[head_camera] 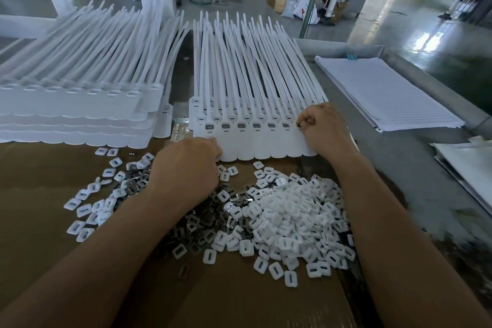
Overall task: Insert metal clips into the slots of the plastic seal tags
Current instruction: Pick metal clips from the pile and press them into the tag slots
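Note:
A joined strip of white plastic seal tags [261, 141] lies in front of me, tails pointing away; several of its slots show grey metal clips [241, 125]. My right hand [323, 129] sits at the strip's right end, fingers curled and pinching at the last slot; what it pinches is hidden. My left hand [190, 165] rests at the strip's lower left corner with curled fingers, the fingertips hidden. Loose metal clips [202, 226] lie in a dark pile between my forearms, next to a heap of white plastic caps [295, 216].
Stacked strips of white seal tags [80, 106] fill the left of the cardboard-covered table [40, 173]. A pad of lined paper [386, 93] lies at the right, more sheets [468, 157] beyond. A fan stand [308, 8] rises behind the table.

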The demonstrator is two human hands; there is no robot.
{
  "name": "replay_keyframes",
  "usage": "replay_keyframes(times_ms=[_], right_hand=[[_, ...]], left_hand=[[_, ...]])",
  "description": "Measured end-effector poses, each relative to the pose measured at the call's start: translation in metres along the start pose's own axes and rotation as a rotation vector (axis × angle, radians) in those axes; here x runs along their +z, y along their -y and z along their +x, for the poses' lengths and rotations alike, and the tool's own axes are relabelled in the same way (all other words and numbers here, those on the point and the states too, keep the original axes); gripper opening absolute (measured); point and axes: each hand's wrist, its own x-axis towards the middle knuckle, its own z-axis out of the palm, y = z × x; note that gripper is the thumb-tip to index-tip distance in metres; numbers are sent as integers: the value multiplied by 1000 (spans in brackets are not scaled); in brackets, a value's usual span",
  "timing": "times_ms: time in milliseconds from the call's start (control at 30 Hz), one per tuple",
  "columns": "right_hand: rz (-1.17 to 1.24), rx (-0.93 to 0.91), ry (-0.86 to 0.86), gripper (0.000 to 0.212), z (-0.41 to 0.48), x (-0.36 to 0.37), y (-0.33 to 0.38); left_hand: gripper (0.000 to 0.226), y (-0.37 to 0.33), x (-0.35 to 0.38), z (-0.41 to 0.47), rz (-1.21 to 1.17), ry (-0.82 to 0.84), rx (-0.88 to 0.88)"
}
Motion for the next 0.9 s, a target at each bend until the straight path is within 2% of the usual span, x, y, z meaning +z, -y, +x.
replay_keyframes(times_ms=[200,400,900], right_hand=[[118,36,-106,15,1,4,-2],[91,18,-111,7,2,4,-2],[95,8,-117,14,0,-3,3]], left_hand=[[30,2,1,2,26,49,-6],[30,2,1,2,33,32,1],[32,3,2,2,32,21,2]])
